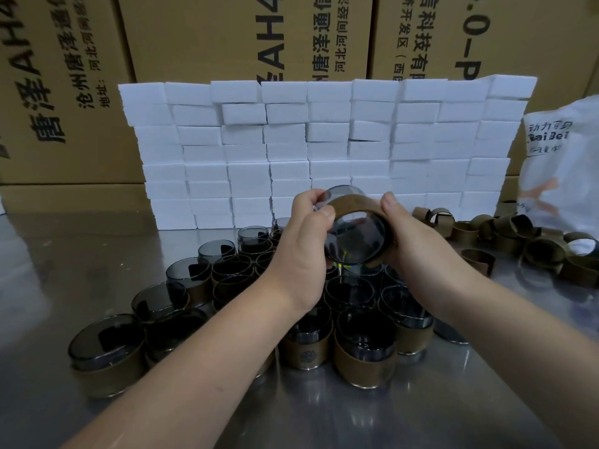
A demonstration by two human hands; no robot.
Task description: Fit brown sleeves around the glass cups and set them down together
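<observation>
We see both hands raised over the middle of the steel bench [58, 260], sharing one smoked glass cup [355, 239] that lies tilted on its side, one round end turned toward us. A brown sleeve [355, 205] is wrapped around the cup, covering the part nearer that end, while the far rim stands clear of it. The left hand [303, 244] is curled around the cup's left side, its thumb on the near rim and its fingers wrapped over the bare glass behind. The right hand [413, 236] grasps the sleeve from the right, thumb on top and fingers tucked beneath (we cannot see the fingertips there). The cup hangs in the air, well above the bench. Directly below the hands stands a cluster of sleeved cups [366, 351], upright and packed close together, running from the centre of the bench toward its near edge and spreading leftward. Toward the right edge lies a loose heap of empty sleeves [518, 236], some standing as rings and some tipped over. Along the far edge rises a wall of stacked white foam blocks [324, 140], with a printed white bag [564, 163] beside it in the far right corner and cardboard boxes [210, 34] behind.
</observation>
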